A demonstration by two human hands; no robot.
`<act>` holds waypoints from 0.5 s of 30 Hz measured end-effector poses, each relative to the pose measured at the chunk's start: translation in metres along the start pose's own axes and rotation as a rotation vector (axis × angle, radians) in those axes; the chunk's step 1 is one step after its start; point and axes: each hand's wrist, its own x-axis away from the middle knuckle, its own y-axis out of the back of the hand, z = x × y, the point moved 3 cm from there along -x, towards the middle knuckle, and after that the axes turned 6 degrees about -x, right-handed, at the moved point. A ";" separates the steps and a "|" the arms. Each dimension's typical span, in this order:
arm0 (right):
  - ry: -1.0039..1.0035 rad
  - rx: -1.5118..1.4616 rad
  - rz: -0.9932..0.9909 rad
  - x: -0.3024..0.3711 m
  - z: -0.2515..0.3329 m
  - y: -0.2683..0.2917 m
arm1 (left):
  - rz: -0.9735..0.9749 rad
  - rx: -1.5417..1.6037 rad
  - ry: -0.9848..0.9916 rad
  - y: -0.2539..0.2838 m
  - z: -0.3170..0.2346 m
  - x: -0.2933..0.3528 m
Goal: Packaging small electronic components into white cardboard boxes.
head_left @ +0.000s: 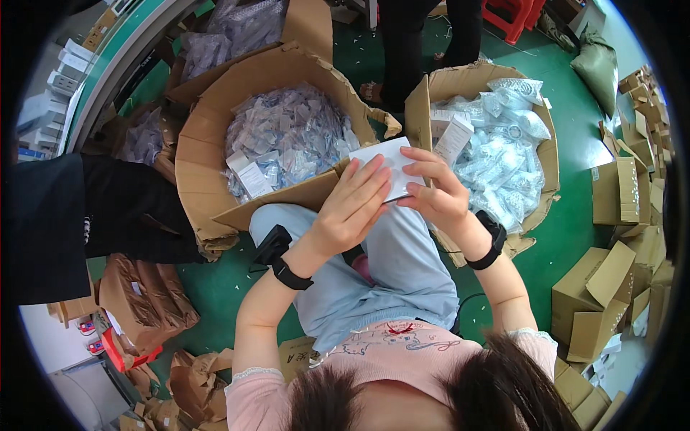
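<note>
Green floor (560,237) under torn cardboard boxes (208,151)

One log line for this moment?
left hand: on white box | right hand: on same box | behind: two cartons of bagged parts

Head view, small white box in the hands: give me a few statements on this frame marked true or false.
1. Both hands hold the small white cardboard box. True: the left hand and the right hand grip it together.
2. The box rests on the green floor. False: it is held up above the lap.
3. The large brown cardboard carton on the left holds small clear plastic packets. True.
4. Both wrists are bare. False: each wears a black wristband.
5. The brown cardboard carton on the right is empty. False: it holds bubble-wrapped items and white boxes.
</note>
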 end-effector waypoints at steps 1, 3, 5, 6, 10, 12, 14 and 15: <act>0.002 -0.012 0.061 -0.002 0.000 0.004 | -0.003 0.003 0.001 -0.002 0.000 0.000; 0.005 -0.020 0.124 -0.002 0.001 0.007 | -0.005 -0.038 -0.038 -0.004 0.002 -0.001; -0.024 -0.034 0.107 0.001 0.001 0.008 | -0.009 -0.058 -0.062 -0.006 0.002 0.001; -0.037 -0.040 0.095 0.003 0.000 0.008 | -0.027 -0.031 -0.055 -0.006 0.004 0.002; -0.097 -0.191 0.007 0.013 -0.005 -0.004 | -0.058 0.033 -0.008 -0.001 0.004 -0.004; -0.159 -0.186 -0.050 0.010 -0.005 -0.008 | -0.053 0.058 0.097 0.007 0.001 -0.009; -0.297 -0.186 -0.145 0.010 -0.006 -0.009 | -0.029 0.010 0.106 0.013 -0.007 -0.020; -0.299 -0.188 -0.146 0.011 -0.006 -0.011 | -0.007 -0.034 0.118 0.015 -0.010 -0.024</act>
